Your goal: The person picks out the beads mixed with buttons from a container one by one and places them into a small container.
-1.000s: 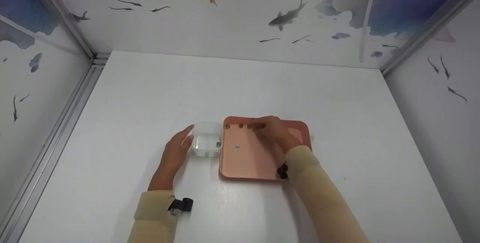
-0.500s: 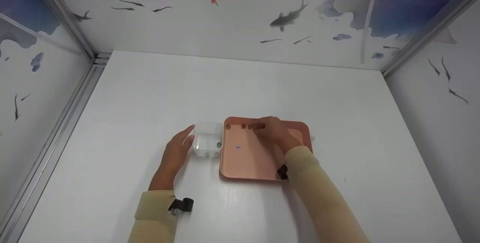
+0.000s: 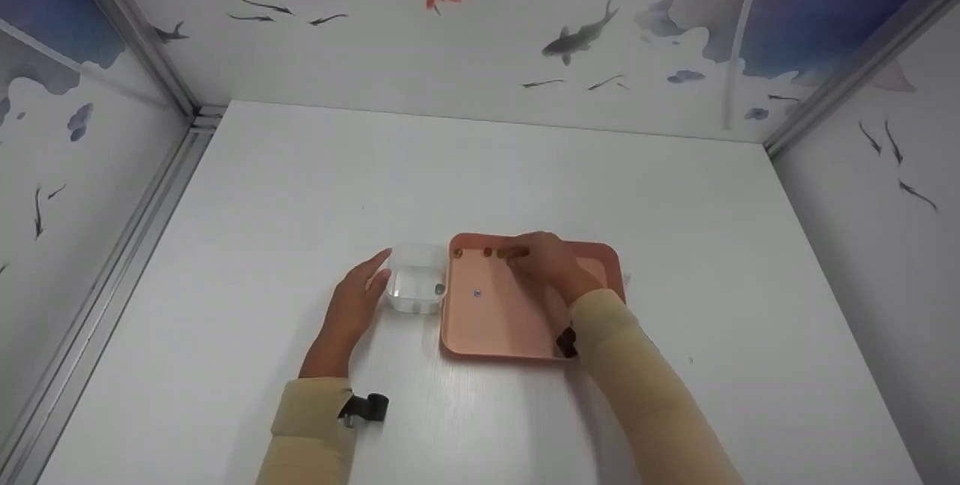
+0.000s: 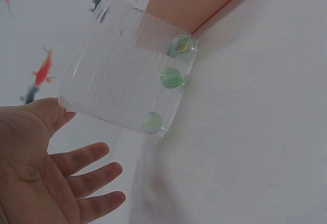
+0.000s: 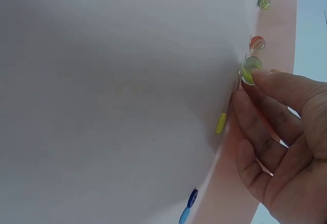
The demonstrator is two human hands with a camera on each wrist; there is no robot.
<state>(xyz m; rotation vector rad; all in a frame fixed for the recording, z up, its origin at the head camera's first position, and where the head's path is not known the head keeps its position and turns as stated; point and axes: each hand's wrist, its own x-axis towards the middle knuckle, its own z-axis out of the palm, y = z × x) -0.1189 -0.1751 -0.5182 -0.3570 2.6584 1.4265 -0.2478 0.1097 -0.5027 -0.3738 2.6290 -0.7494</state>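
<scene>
hardly anything has moved since a second ago; the red marble (image 5: 257, 43) lies a touch nearer the right hand (image 3: 546, 264), while the left hand (image 3: 354, 303), the box (image 3: 411, 284) and the tray (image 3: 480, 327) keep their places. the right thumb and fingertips pinch the green marble (image 5: 251, 65), as before, by the tray's far wall, and the other fingers bend loosely. the red marble sits just past those fingertips along the same wall, and a striped marble (image 5: 263, 2) lies farther off in the corner. a yellow piece (image 5: 220, 123) is just beside the fingers, with a dark blue piece (image 5: 192, 198) and a light blue piece (image 5: 184, 215) farther from them. a silver bead (image 3: 477, 293) lies in the tray, nearer the person than the pinching fingers and to their left. the left fingers are spread along the box's left side; whether they touch it, i cannot tell. across the box from them, more marbles (image 4: 171, 78) show through its clear wall, near the base.
</scene>
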